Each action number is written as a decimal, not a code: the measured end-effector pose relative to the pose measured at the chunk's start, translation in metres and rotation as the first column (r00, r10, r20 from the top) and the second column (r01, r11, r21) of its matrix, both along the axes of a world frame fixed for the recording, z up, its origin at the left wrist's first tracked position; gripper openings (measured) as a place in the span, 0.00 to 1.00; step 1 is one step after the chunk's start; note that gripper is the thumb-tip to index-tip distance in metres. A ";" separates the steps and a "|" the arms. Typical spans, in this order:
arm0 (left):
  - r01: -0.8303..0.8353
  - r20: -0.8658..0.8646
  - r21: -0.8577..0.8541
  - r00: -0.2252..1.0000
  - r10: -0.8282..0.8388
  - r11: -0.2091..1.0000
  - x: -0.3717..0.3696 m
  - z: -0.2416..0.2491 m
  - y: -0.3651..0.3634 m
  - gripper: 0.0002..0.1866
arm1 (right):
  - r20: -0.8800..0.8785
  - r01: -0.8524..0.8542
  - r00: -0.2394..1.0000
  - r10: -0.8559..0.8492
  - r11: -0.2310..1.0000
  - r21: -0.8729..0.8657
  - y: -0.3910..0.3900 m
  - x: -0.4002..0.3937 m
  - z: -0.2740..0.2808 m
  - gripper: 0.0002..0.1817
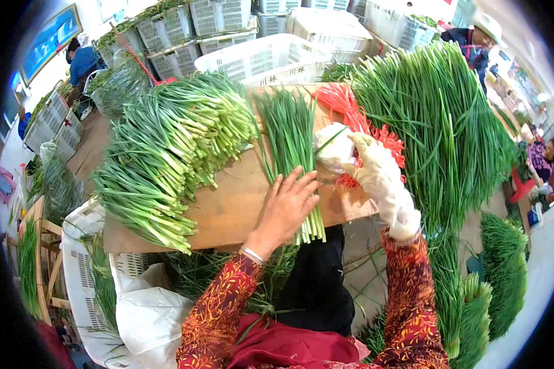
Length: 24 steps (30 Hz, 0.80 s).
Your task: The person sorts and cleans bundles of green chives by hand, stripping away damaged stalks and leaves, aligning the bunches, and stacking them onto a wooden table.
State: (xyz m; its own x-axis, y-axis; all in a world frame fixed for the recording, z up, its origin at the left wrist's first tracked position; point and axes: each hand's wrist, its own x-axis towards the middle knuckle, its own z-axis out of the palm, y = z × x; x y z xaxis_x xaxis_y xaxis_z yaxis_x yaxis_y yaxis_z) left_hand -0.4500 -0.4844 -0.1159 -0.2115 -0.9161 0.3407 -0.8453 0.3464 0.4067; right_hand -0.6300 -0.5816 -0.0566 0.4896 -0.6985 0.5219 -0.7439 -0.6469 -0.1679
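Observation:
My bare left hand (pixel 289 206) lies flat, fingers stretched, over a bunch of green garlic chives (pixel 287 132) on the wooden board (pixel 228 197). The bunch points away from me, its pale cut ends at the near edge. My right hand (pixel 378 175), in a whitish glove, is beside a round white object (pixel 335 147) whose kind I cannot make out. Its thumb and forefinger are apart, with red ties (pixel 389 144) around and behind them. More red ties (pixel 345 104) lie in a bundle farther back.
Piled chives (pixel 191 135) cover the board's left; a taller heap (pixel 431 123) stands at right. Behind the board is a white plastic crate (pixel 264 58), with stacked crates beyond. A white basket (pixel 86 277) sits low left. Other people (pixel 480 40) are in the background.

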 end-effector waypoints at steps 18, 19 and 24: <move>0.047 0.197 -0.163 0.980 -0.014 0.985 0.005 -0.012 0.003 0.17 | -0.568 0.078 0.822 0.037 0.981 0.177 -0.066 0.053 0.013 0.46; 0.087 0.239 -0.098 0.969 -0.061 0.991 0.006 -0.001 0.007 0.18 | -0.529 0.076 0.848 0.028 0.982 0.174 -0.069 0.050 0.013 0.43; -0.009 0.068 -0.021 0.998 0.010 1.000 0.001 -0.009 0.001 0.18 | -0.439 0.216 0.898 -0.028 0.897 0.385 -0.073 0.044 0.024 0.33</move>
